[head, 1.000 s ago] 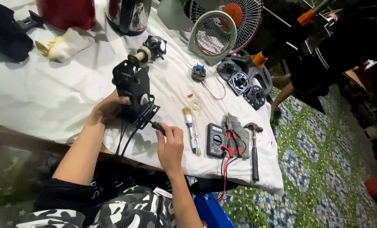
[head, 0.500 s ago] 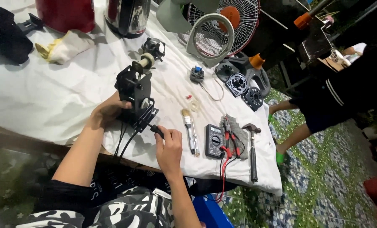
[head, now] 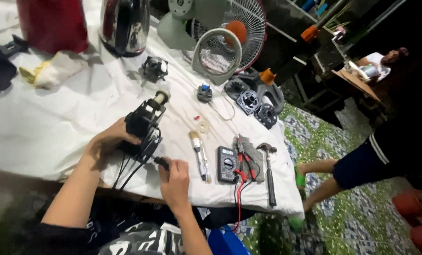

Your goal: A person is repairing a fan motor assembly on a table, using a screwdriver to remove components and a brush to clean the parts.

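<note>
two hands are set on one black fan motor with a pale shaft end, stood on the white-clothed table. the left hand is wrapped about its near-left side; the right hand, just below-right, is closed on a black-handled tool aimed at its base. its long axis runs up-right, away.

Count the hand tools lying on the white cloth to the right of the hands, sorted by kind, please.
Brush: 1
Multimeter: 1
Pliers: 1
Hammer: 1
Total: 4

The screwdriver in the right hand and the black motor unit steadied by the left hand are left out.
</note>
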